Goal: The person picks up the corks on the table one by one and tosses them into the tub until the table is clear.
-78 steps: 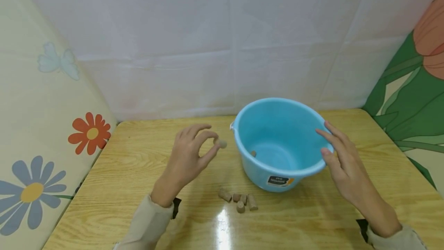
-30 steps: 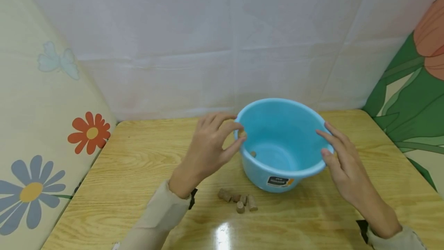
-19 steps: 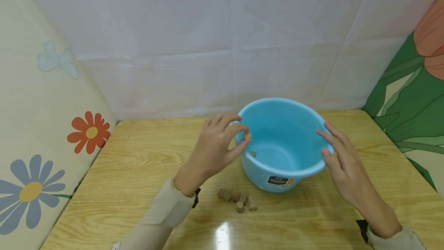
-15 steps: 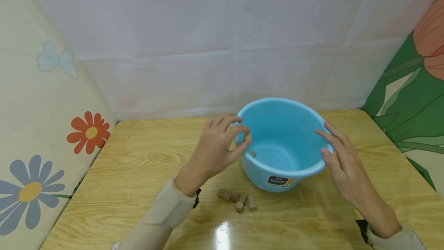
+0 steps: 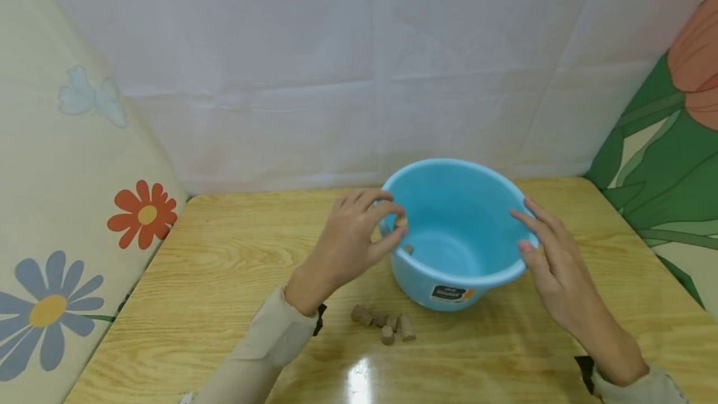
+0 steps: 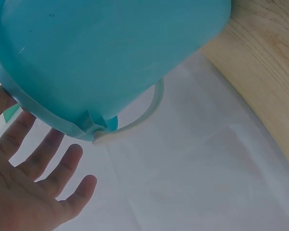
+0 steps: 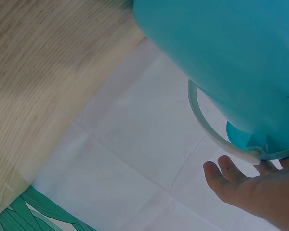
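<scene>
In the head view, my left hand (image 5: 348,235) pinches a small cork (image 5: 401,221) between thumb and index finger, just over the left rim of a light blue bucket (image 5: 415,285). In the left wrist view the other fingers are spread below the rim and the cork is hidden. My right hand (image 5: 558,273) holds the bucket's right rim, thumb toward the front and fingertips over the edge. One cork (image 5: 409,249) shows low inside the bucket at the left. Several brown corks (image 5: 387,335) lie in a loose group on the table in front of it.
The wood-grain table (image 5: 224,267) carries the bucket toward its right side. A pale handle (image 6: 144,118) hangs behind the bucket. White sheeting (image 5: 280,80) closes off the back, with flower-printed panels (image 5: 67,204) at both sides.
Over the earlier frames my left hand has carried the cork rightward to the bucket's left rim, and lately has hardly moved. My right hand and the bucket stay in place.
</scene>
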Motion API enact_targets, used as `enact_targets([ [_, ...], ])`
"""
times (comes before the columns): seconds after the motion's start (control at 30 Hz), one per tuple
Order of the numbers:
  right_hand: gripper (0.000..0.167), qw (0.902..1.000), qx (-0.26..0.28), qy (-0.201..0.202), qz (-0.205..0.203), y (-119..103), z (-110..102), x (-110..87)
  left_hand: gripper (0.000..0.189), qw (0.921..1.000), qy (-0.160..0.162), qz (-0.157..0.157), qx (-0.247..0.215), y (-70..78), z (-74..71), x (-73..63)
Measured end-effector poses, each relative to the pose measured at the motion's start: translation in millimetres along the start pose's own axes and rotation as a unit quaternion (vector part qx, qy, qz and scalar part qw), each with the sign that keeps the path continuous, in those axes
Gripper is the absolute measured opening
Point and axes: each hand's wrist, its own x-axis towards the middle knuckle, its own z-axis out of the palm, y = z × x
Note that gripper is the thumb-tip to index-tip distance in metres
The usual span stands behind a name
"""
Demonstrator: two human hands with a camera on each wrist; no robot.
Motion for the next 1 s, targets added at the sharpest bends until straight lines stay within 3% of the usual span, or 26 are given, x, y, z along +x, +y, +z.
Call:
enact_targets([
  [0.5,0.045,1.0000,-0.001,0.003,-0.003,0.8,0.7,-1.0,0.014,0.9972,-0.033,-0.046,-0.050,-1.2,0.3,-0.8],
  [1.0,0.045,1.0000,0.001,0.004,-0.004,0.8,1.0,-0.5,0.017,0.9959,-0.047,-0.060,-0.049,-0.3,-0.7,-0.7],
])
